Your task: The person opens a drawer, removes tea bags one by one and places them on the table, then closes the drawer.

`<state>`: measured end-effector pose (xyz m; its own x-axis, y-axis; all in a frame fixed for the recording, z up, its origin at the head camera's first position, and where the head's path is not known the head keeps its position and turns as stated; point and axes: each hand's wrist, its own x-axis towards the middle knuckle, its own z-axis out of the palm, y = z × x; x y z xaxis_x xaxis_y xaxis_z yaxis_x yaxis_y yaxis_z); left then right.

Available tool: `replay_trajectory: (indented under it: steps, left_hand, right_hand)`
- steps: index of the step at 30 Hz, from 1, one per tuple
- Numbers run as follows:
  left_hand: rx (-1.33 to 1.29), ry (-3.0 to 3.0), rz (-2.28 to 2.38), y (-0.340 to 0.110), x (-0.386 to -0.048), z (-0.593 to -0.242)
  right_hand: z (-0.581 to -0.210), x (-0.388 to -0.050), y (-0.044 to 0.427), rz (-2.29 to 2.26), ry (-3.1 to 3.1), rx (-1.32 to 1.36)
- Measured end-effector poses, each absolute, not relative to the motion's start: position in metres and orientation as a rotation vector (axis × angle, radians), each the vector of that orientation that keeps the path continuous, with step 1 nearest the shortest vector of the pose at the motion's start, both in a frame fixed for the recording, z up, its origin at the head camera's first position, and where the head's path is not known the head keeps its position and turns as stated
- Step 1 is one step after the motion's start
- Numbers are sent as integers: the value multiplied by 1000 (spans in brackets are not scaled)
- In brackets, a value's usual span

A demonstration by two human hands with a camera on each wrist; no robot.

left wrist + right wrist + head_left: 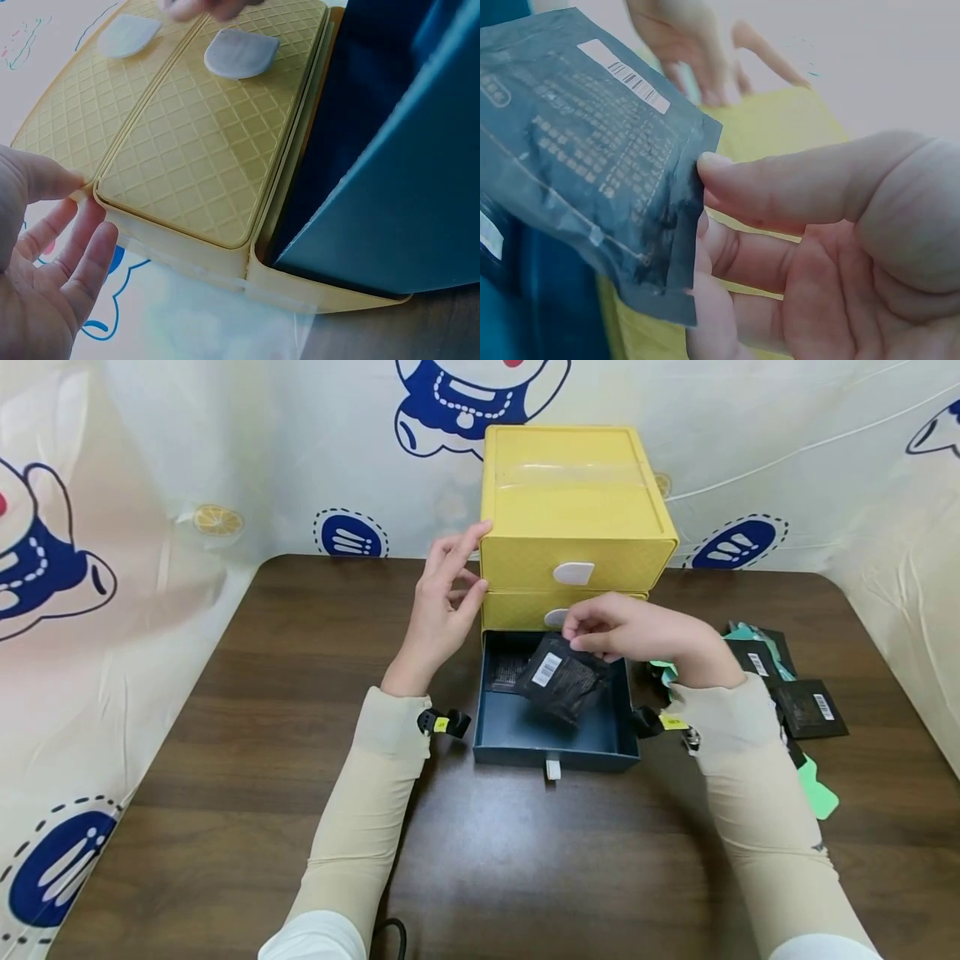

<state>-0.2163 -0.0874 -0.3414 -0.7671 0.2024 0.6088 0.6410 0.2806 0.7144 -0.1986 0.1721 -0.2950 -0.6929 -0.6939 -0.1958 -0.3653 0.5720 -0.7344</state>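
A black sachet point(567, 678) with a white barcode label hangs tilted over the open blue drawer point(498, 727). My right hand point(637, 631) pinches its upper edge between thumb and fingers, as the right wrist view shows closely. Another dark sachet point(507, 672) lies in the back left of that drawer. The drawer sticks out from the bottom of a yellow drawer box point(577, 510), below two closed drawers with white tabs. At the box's left front edge, my left hand point(444, 602) touches it with thumb and fingertips, the fingers loosely spread.
Several black sachets point(812, 708) and green pieces point(817, 787) lie in a pile on the brown table point(315, 718), right of the box and partly behind my right forearm. A white printed curtain point(300, 452) hangs behind the table. A dark cable point(392, 927) runs near my left forearm.
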Motion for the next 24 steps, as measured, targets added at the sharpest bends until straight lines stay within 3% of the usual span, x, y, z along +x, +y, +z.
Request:
replay_trajectory:
  steps: [9,24]
  left_hand:
    - [-766,-2157,-1489,-86,-216,-341]
    - [-744,-2176,-1516,-85,-216,-343]
  right_hand:
    - [-289,-174,241,-1137,2499,-612]
    - [-322,-137,369,-1418,2560,-56]
